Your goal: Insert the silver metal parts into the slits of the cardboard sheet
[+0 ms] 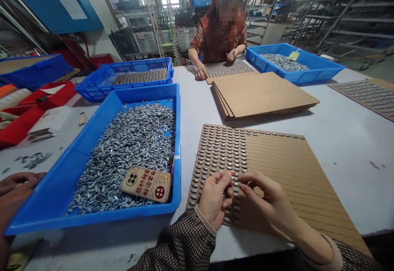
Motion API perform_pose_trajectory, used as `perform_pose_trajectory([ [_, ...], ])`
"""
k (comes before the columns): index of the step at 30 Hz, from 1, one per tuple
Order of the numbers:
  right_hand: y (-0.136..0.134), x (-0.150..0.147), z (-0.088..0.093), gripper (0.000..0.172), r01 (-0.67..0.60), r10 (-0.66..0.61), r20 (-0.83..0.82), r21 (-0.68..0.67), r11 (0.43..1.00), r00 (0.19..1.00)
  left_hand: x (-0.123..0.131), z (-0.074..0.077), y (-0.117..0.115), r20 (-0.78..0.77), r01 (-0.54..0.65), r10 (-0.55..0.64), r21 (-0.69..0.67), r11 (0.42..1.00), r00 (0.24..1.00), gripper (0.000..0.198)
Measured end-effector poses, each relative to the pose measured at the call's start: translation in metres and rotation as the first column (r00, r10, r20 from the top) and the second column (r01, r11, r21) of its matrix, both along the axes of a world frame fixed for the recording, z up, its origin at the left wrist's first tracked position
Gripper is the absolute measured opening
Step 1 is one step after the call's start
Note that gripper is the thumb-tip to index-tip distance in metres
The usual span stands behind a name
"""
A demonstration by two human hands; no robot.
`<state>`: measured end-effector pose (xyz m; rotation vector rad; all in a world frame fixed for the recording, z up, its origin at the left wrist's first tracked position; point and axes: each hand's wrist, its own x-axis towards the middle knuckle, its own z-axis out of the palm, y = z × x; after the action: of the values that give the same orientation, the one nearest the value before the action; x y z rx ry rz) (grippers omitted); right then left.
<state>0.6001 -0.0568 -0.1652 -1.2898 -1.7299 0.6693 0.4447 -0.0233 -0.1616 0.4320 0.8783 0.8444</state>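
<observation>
The person's left hand [215,199] is curled around a few small grey pieces, while the right hand [266,197] is held just beside it, thumb and forefinger extended toward the left fingertips; the two hands are close together, though the shadowed gap makes it hard to tell whether the right fingers pinch a piece. Both are over the near part of a cardboard board [286,168] scored with parallel lines, where grey oval pieces [193,191] fill rows across the left part and one row runs along the far edge. Left of the board, a blue tray [92,219] holds a heap of similar pieces, with a phone [147,184] lying on top of them. Beyond the board is a stack of cardboard sheets [264,94], and past it a co-worker [215,37] in a patterned top has one hand at the edge of a filled board [234,69]. To that board's right, a second blue tray [320,75] carries more pieces and a pale scoop [294,55]. Another person's hand [20,184] shows at the left edge.
</observation>
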Motion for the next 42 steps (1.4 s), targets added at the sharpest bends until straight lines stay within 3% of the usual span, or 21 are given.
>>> perform_pose_trajectory([
  [6,0.009,-0.005,0.005,0.014,-0.044,0.039,-0.096,-0.049,0.998,0.995,0.000,-0.002,-0.002,-0.007,0.023,-0.023,0.046,0.999,1.000,0.038],
  [11,0.007,-0.001,0.007,0.017,0.000,-0.015,-0.105,-0.133,0.991,0.994,0.000,-0.001,-0.003,-0.009,0.020,-0.020,0.051,0.999,1.000,0.039],
  [21,-0.010,-0.012,0.007,0.021,-0.008,-0.001,-0.123,-0.073,0.997,0.992,-0.001,0.004,-0.009,0.070,0.091,-0.090,0.000,0.996,0.993,0.037],
  [24,-0.010,-0.011,0.007,0.015,0.033,-0.033,-0.060,-0.009,0.999,0.998,0.000,0.002,-0.011,0.065,0.127,-0.126,-0.003,0.992,0.990,0.037],
  [28,-0.012,-0.006,0.008,0.020,0.044,-0.048,0.041,0.087,0.995,0.998,0.001,0.002,-0.011,0.000,0.147,-0.147,0.033,0.989,0.989,0.037],
  [36,-0.017,-0.003,0.007,0.023,0.044,-0.044,-0.004,0.047,0.998,0.999,0.004,0.000,-0.011,-0.035,0.210,-0.208,0.052,0.976,0.977,0.035],
  [40,-0.017,0.008,0.005,0.023,0.105,-0.105,-0.049,-0.007,0.994,0.993,0.001,0.008,-0.005,0.042,0.219,-0.217,-0.051,0.974,0.975,0.032],
  [42,-0.015,0.018,0.001,0.017,0.144,-0.145,-0.026,-0.028,0.989,0.989,-0.006,0.016,0.001,0.140,0.138,-0.119,-0.137,0.981,0.983,0.026],
])
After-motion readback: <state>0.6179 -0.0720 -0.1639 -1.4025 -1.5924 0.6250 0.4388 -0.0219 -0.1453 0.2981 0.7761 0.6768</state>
